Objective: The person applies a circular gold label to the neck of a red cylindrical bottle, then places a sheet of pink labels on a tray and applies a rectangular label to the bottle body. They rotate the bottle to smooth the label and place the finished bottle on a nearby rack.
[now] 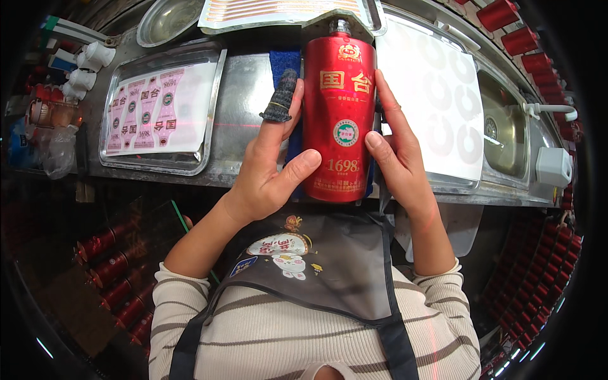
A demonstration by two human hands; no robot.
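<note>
A glossy red bottle [335, 111] with gold lettering and a round white-and-green emblem lies between my hands, its clear neck pointing away from me. My left hand [269, 171] grips its left side, the thumb resting on the lower front. A dark grey knitted sleeve [280, 98] covers a finger of that hand. On the opposite side my right hand [402, 152] holds the bottle, fingers stretched along its edge and thumb tip against the front. Blue cloth [285, 61] shows beneath the bottle. The bottle's underside is hidden.
To the left sits a metal tray [212, 136] with a sheet of pink-and-gold decals. A white sheet with pale ring shapes [418, 95] lies right, beside a sink [506, 145] with a white tap [551, 109]. A metal bowl [149, 28] stands far left. Racks of red bottles [532, 278] flank me.
</note>
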